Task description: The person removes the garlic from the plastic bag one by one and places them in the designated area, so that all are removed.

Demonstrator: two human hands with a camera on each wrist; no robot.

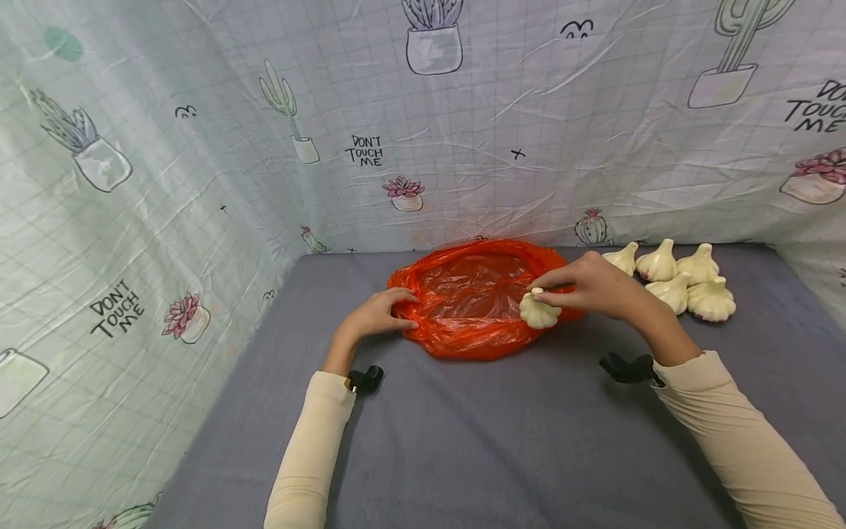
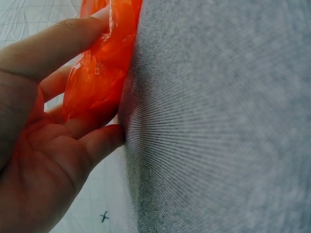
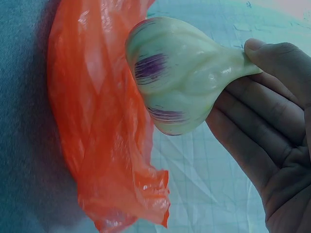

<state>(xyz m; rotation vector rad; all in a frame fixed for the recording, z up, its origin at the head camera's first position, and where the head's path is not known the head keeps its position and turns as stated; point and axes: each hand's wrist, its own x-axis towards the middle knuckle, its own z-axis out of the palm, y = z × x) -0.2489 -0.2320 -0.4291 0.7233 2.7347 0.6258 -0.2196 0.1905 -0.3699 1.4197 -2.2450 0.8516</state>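
Observation:
A red plastic bag [image 1: 489, 339] lies with its mouth spread wide in the middle of the table. At its left rim is my left hand [image 1: 378, 313], its thumb and fingers holding the thin plastic; the left wrist view shows the bag's edge [image 2: 99, 73] between the digits. My right hand [image 1: 588, 285] pinches a garlic bulb [image 1: 539, 310] by its stem over the bag's right rim. Seen from the right wrist, this garlic bulb [image 3: 175, 77] is pale with purple streaks, and the bag's side [image 3: 104, 121] stands behind it.
Several more garlic bulbs [image 1: 710, 300] sit grouped at the back right, one partly hidden by my right hand. A grey cloth [image 1: 463, 441] covers the table. A printed curtain [image 1: 463, 117] rises along the back and left edges.

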